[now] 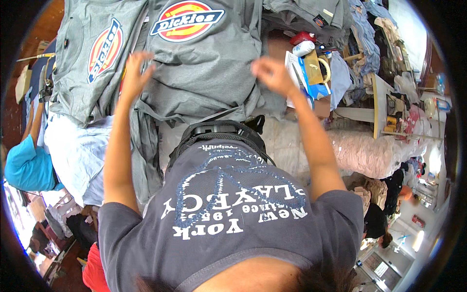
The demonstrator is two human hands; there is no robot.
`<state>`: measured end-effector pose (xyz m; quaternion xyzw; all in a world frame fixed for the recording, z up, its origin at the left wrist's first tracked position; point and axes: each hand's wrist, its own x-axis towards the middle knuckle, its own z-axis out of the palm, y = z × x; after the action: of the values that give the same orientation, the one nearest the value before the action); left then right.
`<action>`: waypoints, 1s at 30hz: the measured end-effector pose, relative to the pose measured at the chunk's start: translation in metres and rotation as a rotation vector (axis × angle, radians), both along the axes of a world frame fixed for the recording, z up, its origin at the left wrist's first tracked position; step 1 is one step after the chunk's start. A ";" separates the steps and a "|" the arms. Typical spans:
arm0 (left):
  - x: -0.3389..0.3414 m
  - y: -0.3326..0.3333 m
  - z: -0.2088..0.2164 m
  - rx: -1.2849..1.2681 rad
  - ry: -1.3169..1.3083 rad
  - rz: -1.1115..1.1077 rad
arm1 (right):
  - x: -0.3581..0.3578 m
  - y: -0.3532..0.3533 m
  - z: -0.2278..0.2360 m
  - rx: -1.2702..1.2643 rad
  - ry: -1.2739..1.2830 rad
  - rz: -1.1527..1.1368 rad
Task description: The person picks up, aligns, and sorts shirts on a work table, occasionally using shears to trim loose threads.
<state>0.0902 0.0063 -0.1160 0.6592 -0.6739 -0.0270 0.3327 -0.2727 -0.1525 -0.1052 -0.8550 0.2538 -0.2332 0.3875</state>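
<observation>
Stack risk: the grey T-shirt [204, 68] lay on top of other grey garments at the far side of the table, and a sideways pull on it could have dragged the layers beneath out of line.
Edge risk: grey fabric [146, 146] hung down over the near edge, left of the person's chest, so its weight might have drawn more cloth off the table.
Clutter risk: a blue and white packet [305, 78] and a red object [302, 37] sat just right of the shirt; a sweeping right arm could have knocked them.
Shirt look: grey knit, lying flat but wrinkled, with a large oval badge in red, yellow and blue near its far end.
Neighbour: a second grey shirt [82, 63] with the same badge lay to the left, tilted.
Left hand [136, 73]: over the shirt's left edge, fingers spread apart; whether it touched the cloth could not be told.
Right hand [270, 73]: blurred above the shirt's right edge, fingers loosely curled; grip could not be told.
</observation>
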 end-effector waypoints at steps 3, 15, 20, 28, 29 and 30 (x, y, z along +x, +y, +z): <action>-0.042 0.083 -0.038 0.171 -0.086 0.141 | -0.028 0.057 -0.036 -0.357 0.149 0.245; -0.035 0.113 -0.011 0.299 -0.394 -0.069 | -0.023 0.038 0.016 0.411 -0.211 0.037; -0.007 0.101 -0.017 0.098 0.983 0.364 | -0.028 0.014 0.096 0.694 -0.609 0.144; -0.011 0.080 0.128 0.052 0.361 -0.266 | -0.052 -0.024 0.178 0.383 -0.187 0.197; -0.031 0.071 0.141 0.069 -0.132 0.084 | -0.062 -0.031 0.178 0.288 -0.171 0.184; -0.026 0.073 0.148 -0.066 -0.251 0.201 | -0.072 -0.035 0.182 0.316 -0.184 0.202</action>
<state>0.0644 0.0791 0.0318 0.7102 -0.6413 0.1110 0.2685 -0.3442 -0.1871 0.0770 -0.7799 0.1636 -0.2276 0.5596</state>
